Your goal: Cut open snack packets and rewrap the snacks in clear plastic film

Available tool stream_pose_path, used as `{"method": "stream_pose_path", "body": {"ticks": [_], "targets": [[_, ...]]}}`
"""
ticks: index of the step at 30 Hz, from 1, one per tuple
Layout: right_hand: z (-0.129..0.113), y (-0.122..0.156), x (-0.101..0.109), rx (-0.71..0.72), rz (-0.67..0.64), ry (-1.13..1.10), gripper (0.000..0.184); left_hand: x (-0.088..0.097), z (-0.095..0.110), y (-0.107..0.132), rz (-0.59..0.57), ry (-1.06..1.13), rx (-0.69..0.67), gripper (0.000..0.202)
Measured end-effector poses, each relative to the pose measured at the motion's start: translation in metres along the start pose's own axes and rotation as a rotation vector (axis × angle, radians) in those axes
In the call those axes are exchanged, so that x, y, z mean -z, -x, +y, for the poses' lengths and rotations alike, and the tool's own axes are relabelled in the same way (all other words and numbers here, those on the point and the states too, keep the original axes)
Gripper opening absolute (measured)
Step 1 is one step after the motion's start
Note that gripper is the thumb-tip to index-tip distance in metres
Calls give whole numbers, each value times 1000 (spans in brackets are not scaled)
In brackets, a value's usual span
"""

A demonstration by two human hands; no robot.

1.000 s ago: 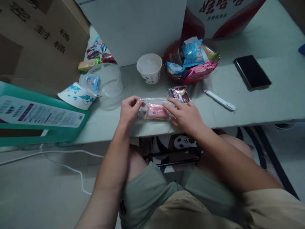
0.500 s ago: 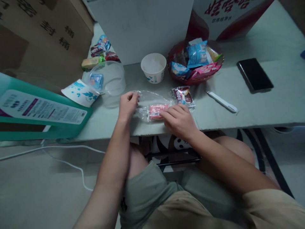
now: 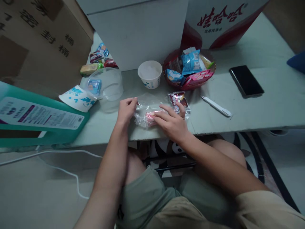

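Note:
A clear plastic bag (image 3: pixel 145 106) with a pink snack packet (image 3: pixel 149 116) inside lies near the table's front edge. My left hand (image 3: pixel 126 109) pinches the bag's left edge between thumb and fingers. My right hand (image 3: pixel 171 122) lies over the bag's right part, fingers pressing the pink packet through the plastic. A dark red wrapped snack (image 3: pixel 177 98) lies just behind my right hand.
A red bowl (image 3: pixel 209 73) full of wrapped snacks and a white paper cup (image 3: pixel 150 74) stand behind. A clear plastic tub (image 3: pixel 107 85), a tipped paper cup (image 3: pixel 78 98) and a teal box (image 3: pixel 35 117) are at left. A white pen-like tool (image 3: pixel 216 106) and a phone (image 3: pixel 246 81) lie right.
The pink packet has been pushed leftward, deeper into the clear bag, and the bag has bunched up. My right hand followed it left; my left hand kept its pinch.

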State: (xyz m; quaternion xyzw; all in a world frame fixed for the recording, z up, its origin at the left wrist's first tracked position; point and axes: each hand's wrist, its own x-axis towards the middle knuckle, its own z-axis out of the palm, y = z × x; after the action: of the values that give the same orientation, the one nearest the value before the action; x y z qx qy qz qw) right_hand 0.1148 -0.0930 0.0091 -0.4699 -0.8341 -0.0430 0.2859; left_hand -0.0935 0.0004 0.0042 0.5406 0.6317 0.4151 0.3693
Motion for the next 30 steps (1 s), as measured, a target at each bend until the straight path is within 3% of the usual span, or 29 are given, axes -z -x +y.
{"method": "stream_pose_path", "body": {"ticks": [4, 6, 9, 12, 15, 20, 25, 27, 30], "targets": [[-8, 7, 10, 8, 54, 48, 25, -2, 3, -2, 10, 58, 59, 37], [-15, 9, 19, 7, -7, 97, 27, -2, 2, -4, 26, 65, 76, 37], [-25, 11, 35, -36, -287, 105, 25, 1, -1, -6, 46, 64, 34, 38], [-32, 8, 49, -201, -644, 77, 23, 4, -6, -9, 55, 58, 26, 36], [-31, 4, 56, -363, -816, 80, 30, 7, -9, -11, 75, 55, 33, 37], [-17, 1, 59, -446, -849, 140, 41, 8, -11, -13, 84, 103, 87, 40], [-15, 3, 62, -311, -950, 112, 44, 4, -8, -14, 93, 210, 173, 30], [-17, 5, 63, -291, -870, 96, 39, 3, -9, -13, 66, 259, 204, 24], [-17, 5, 56, -281, -607, 42, 30, 8, -14, -7, 15, 242, 205, 27]]}}
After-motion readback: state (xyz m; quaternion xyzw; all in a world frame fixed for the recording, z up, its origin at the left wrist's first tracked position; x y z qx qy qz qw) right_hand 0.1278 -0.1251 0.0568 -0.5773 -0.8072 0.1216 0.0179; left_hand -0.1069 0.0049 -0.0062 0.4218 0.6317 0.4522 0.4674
